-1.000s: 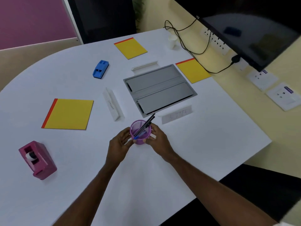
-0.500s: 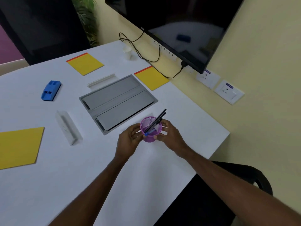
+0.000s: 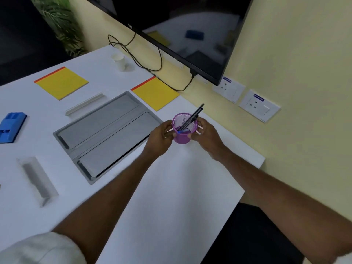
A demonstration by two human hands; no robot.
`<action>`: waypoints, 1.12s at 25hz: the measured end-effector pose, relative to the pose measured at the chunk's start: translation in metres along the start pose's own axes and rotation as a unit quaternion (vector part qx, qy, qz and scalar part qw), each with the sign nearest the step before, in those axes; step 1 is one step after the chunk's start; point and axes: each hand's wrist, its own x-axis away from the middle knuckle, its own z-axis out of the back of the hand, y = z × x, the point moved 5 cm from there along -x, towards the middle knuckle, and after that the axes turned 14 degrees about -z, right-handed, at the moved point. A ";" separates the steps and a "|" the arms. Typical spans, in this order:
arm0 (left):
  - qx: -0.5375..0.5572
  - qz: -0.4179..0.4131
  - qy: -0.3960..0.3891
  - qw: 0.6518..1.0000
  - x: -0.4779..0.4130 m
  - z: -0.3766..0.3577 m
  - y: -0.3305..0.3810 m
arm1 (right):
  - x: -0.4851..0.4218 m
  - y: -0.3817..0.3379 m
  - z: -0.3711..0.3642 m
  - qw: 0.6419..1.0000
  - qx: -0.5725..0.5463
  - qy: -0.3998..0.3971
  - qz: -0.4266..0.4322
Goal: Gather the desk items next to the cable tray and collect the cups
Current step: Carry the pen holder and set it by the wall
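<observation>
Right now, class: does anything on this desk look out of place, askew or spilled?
Nothing is spilled or damaged. The pens lean steeply out of the purple cup, held between the left hand and right hand. A black cable trails loosely over the desk's far edge beside the paper cups.

The screen [image 3: 190, 25] bears small letters on its lower frame, like "VU"; the socket [image 3: 228, 89] labels are too blurred.
</observation>
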 end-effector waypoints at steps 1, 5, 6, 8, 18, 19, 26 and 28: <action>-0.009 0.001 -0.016 1.000 -0.014 -0.002 -0.007 | -0.016 -0.002 0.001 1.000 -0.002 -0.002 -0.002; 0.002 0.013 -0.043 0.999 -0.065 -0.003 -0.036 | -0.082 -0.008 0.002 1.000 -0.008 -0.013 -0.002; 0.009 0.018 -0.037 0.999 -0.076 -0.002 -0.042 | -0.098 -0.010 0.000 1.000 -0.007 -0.013 0.001; 0.020 0.019 -0.031 0.999 -0.100 -0.001 -0.056 | -0.129 -0.014 -0.003 1.000 -0.005 -0.012 0.010; 0.039 0.031 -0.017 0.999 -0.167 -0.012 -0.102 | -0.222 -0.025 -0.007 0.997 0.071 -0.006 0.032; 0.043 0.033 -0.013 0.998 -0.168 -0.012 -0.104 | -0.226 -0.024 -0.009 0.997 0.070 -0.008 0.034; 0.054 0.042 0.024 0.997 -0.172 -0.008 -0.115 | -0.235 -0.018 -0.014 0.998 0.055 -0.017 0.029; 0.022 0.041 0.003 0.999 -0.170 -0.010 -0.113 | -0.233 -0.016 -0.016 0.998 0.058 -0.010 0.009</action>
